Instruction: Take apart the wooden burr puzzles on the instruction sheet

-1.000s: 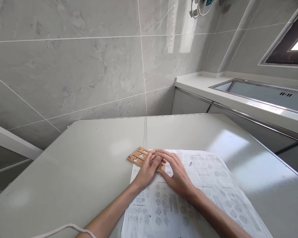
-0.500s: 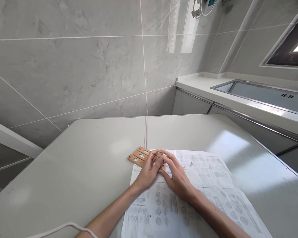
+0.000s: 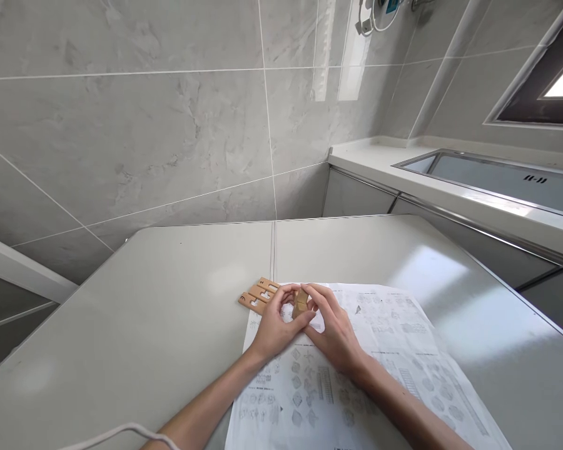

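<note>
Between my fingertips is a small wooden puzzle block [image 3: 300, 299], made of pieces fitted together, with angled faces showing. My left hand [image 3: 278, 324] grips it from the left, its thumb along the near side. From the right, my right hand [image 3: 334, 330] closes on the same block with thumb and fingers. Just beyond my left hand lie flat wooden pieces [image 3: 244, 300] with cut-out slots, side by side; small dark numbers mark their ends. Part of them is hidden by my left fingers. Under both hands spreads a printed paper sheet [image 3: 304, 369] with puzzle diagrams.
The pale table [image 3: 136, 312] has a seam down its middle. A white cable [image 3: 122, 429] crosses the lower left near my forearm. Grey tiled wall [image 3: 169, 137] rises behind the table. On the right is a counter [image 3: 356, 150] with a sink [image 3: 488, 178].
My fingers have shifted on the wooden block, and more of its angled faces now shows between my hands. The flat pieces stay in place; the view has moved slightly.
</note>
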Motion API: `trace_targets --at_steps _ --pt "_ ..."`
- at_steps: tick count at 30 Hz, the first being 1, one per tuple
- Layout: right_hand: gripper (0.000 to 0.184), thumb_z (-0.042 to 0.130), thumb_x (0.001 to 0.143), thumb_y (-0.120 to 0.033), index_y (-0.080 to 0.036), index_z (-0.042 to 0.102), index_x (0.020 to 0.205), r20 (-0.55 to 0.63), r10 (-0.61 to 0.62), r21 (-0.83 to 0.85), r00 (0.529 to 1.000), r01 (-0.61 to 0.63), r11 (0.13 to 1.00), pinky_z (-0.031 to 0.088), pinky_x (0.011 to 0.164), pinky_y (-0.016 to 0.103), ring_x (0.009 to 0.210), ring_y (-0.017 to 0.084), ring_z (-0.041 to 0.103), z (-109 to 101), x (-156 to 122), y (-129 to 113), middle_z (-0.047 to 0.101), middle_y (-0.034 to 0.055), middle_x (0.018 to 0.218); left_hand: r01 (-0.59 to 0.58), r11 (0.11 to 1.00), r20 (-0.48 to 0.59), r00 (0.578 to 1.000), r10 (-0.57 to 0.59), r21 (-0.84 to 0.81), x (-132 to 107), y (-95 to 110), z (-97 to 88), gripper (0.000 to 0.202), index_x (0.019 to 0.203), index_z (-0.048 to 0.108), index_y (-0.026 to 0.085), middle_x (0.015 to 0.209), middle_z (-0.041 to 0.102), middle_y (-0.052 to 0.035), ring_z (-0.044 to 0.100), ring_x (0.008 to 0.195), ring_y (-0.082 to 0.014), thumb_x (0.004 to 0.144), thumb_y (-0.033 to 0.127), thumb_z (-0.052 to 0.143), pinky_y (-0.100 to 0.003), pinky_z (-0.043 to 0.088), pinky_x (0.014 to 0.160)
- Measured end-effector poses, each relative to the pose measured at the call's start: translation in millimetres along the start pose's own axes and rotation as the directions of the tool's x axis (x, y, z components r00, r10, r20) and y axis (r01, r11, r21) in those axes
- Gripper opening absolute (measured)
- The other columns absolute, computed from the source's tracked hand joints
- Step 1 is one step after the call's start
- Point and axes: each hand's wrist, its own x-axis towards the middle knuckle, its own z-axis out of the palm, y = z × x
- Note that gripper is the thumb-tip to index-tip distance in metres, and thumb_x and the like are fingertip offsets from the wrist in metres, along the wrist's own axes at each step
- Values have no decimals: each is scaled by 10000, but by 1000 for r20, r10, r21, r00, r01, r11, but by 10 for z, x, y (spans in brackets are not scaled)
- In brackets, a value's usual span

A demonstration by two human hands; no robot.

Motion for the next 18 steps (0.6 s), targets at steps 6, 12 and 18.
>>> trace_targets --at_steps 6,12,18 --pt "611 563 906 -42 -293 517 1461 -42 -47 27 998 49 998 655 829 390 1130 247 720 22 17 10 646 116 1419 -52 997 -23 998 54 57 -19 -4 6 571 1316 606 252 1311 682 -83 639 1243 -266 814 294 875 -445 489 1121" --pt "567 593 889 -50 -260 539 1413 -127 -88 -46 988 83 995 635 702 354 973 226 746 66 12 15 705 127 1328 -62 991 -54 996 69 116 -45 27 19 613 1291 607 258 1282 684 -76 641 1227 -271 770 311 927 -443 502 1099" --pt "594 593 831 -45 -240 552 1390 -148 -94 -79 984 83 993 626 676 344 922 222 746 74 13 5 719 126 1267 -60 989 -65 995 69 139 -56 35 13 617 1282 618 250 1290 684 -95 644 1216 -288 760 332 936 -456 508 1085"
